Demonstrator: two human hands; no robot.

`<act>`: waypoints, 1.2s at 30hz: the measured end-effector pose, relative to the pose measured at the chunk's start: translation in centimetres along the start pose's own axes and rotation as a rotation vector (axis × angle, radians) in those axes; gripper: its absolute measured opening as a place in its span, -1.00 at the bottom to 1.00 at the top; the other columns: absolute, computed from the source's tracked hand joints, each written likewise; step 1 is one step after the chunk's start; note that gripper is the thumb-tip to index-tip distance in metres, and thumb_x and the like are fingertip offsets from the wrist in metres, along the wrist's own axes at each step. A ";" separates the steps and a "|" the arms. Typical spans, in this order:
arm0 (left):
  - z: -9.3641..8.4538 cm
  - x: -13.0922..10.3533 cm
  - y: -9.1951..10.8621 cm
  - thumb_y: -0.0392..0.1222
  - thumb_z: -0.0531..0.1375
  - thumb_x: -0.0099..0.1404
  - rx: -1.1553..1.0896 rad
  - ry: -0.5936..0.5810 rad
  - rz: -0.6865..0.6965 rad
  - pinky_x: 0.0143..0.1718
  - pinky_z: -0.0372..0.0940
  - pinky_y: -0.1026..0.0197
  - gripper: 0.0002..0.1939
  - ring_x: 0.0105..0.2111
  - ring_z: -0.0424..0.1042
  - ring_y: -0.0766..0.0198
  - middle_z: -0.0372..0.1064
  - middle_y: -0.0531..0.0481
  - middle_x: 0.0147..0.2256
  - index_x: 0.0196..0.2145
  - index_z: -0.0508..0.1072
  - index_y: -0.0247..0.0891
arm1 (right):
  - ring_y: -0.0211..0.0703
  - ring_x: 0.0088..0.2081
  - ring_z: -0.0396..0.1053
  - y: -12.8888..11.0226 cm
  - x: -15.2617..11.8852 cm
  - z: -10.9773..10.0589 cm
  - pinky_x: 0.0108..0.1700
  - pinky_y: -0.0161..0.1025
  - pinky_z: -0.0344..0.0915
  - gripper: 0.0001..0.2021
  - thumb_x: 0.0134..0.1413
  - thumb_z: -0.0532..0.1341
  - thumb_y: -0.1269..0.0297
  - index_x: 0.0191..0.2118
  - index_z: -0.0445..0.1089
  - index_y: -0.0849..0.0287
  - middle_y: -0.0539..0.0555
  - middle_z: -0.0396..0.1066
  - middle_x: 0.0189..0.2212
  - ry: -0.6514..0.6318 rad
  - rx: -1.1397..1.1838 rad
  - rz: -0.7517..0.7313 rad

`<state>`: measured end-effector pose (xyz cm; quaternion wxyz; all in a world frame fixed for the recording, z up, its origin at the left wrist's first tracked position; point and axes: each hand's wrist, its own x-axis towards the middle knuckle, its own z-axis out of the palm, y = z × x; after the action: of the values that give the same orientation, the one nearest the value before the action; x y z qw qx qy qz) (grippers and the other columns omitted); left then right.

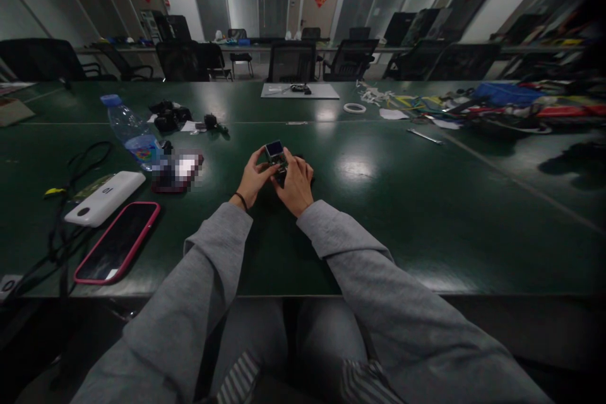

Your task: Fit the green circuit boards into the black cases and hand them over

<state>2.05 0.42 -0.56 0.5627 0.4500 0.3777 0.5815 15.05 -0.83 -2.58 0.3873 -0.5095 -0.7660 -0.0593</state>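
Between my two hands is a small circuit board with a dark rectangular screen (275, 149), tilted toward me just above the green table. My left hand (254, 178) grips its left side, with the thumb across the lower front and a finger at the upper left edge. Closed on the right side is my right hand (297, 184), its fingers along the edge and its thumb at the bottom. Small parts show on the board below the screen, too small to make out. My fingers hide its back and much of its lower part.
Left of my hands are a pink-cased phone (118, 243), a white power bank (105, 199), black cables, and a leaning plastic bottle (132, 132). A wrench (425, 136), a white ring (355, 108) and a cable heap lie right. A white board (322, 91) is at the far edge.
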 end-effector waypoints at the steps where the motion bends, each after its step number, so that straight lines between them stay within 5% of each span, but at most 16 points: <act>1: 0.0 0.0 0.0 -0.31 0.38 0.05 0.003 0.014 0.007 -0.20 0.37 0.15 -0.19 -0.24 0.48 0.20 0.48 -0.05 -0.24 0.22 0.21 -0.10 | 0.07 0.19 0.04 0.1 0.0 0.0 0.23 0.06 -0.01 -0.27 0.14 0.17 0.25 0.36 -0.12 0.26 0.24 0.11 0.22 -0.005 0.002 -0.013; 7: -0.1 0.2 0.4 -0.35 0.35 0.07 -0.041 0.044 -0.019 -0.30 0.35 0.24 -0.18 -0.28 0.47 0.25 0.47 -0.04 -0.24 0.25 0.17 -0.10 | 0.06 0.21 0.04 0.8 0.0 -0.9 0.23 0.04 0.00 -0.35 0.23 0.10 0.04 0.32 -0.05 0.24 0.23 0.18 0.18 0.073 0.051 -0.080; 14: -1.4 0.9 -0.3 -0.30 0.36 0.09 -0.039 0.068 -0.016 -0.38 0.30 0.31 -0.19 -0.29 0.47 0.29 0.47 -0.01 -0.20 0.24 0.17 0.02 | 0.03 0.10 0.20 3.8 0.3 -1.5 0.15 0.05 0.11 -0.52 0.33 -0.08 0.06 0.22 0.12 0.22 0.23 0.29 0.06 0.182 0.117 0.106; 23: -1.6 1.1 0.0 -0.31 0.34 0.08 -0.131 0.140 -0.152 -0.40 0.25 0.30 -0.21 -0.40 0.42 0.37 0.47 0.05 -0.23 0.22 0.17 0.03 | 0.16 0.01 0.25 6.3 -0.2 -0.1 0.04 0.16 0.23 -0.40 0.14 0.13 -0.12 0.09 0.27 0.32 0.33 0.29 -0.03 0.062 0.161 0.261; 28: -1.0 0.9 0.4 -0.26 0.27 0.15 -0.242 0.080 -0.241 -0.29 0.32 0.24 -0.44 -0.36 0.44 0.34 0.47 0.07 -0.28 0.11 0.29 -0.03 | 0.13 0.02 0.26 6.1 -0.1 0.0 0.04 0.16 0.27 -0.44 0.16 0.12 -0.14 0.03 0.31 0.28 0.31 0.26 -0.04 0.030 0.214 0.242; 32: -1.1 1.2 0.5 -0.07 0.20 0.26 -0.369 0.091 -0.301 -0.29 0.35 0.23 -0.67 -0.34 0.46 0.31 0.49 -0.03 -0.29 -0.05 0.41 -0.22 | 0.14 0.04 0.25 5.9 -0.3 0.1 0.06 0.16 0.28 -0.43 0.11 0.19 -0.09 0.06 0.28 0.28 0.31 0.23 -0.02 0.007 0.215 0.222; 36: -1.5 1.4 0.6 0.12 0.18 0.28 -0.427 0.057 -0.311 -0.36 0.36 0.26 -0.61 -0.36 0.47 0.32 0.49 -0.05 -0.28 -0.14 0.44 -0.26 | 0.15 0.08 0.19 5.9 -0.3 0.3 0.09 0.13 0.29 -0.40 -0.05 0.32 0.08 0.08 0.27 0.29 0.30 0.17 -0.01 0.013 0.160 0.197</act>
<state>0.45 1.84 -0.35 0.7167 0.2411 0.3270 0.5669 19.83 1.84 -4.78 0.4358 -0.5495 -0.7119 0.0369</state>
